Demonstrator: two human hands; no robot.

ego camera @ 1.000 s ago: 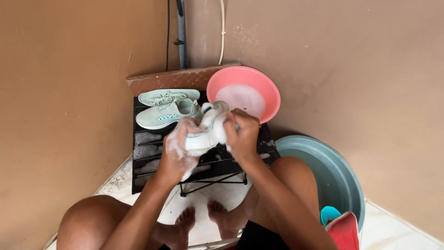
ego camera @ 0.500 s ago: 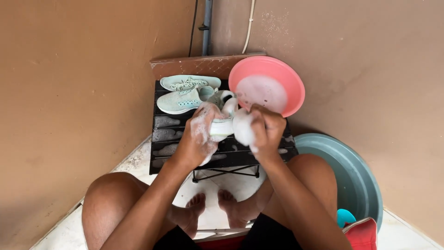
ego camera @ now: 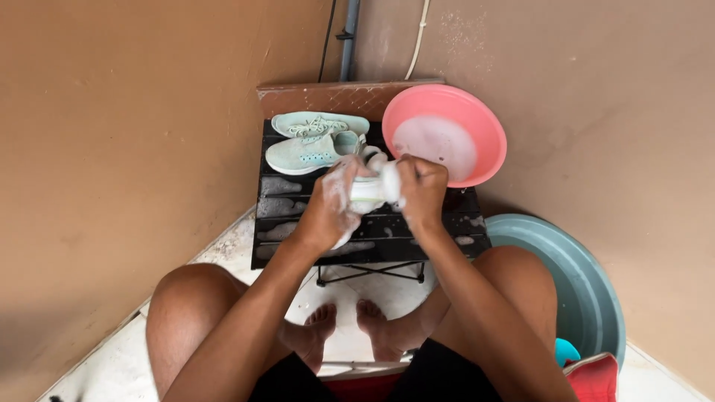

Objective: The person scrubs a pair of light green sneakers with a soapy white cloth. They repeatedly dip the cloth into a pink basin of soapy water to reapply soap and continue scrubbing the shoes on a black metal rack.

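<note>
Two mint shoes on one black rack, one soapy shoe held, one pink basin, one teal tub.

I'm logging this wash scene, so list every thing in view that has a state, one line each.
Left hand: soapy, gripping the white shoe.
Right hand: closed on the white shoe.
White shoe: lathered, held above the black table.
Pair of mint sneakers: lying on their sides, untouched.
Pink basin: tilted, holding sudsy water.
Black table: foam patches on its slats.
Teal tub: on the floor, contents hidden.
</note>
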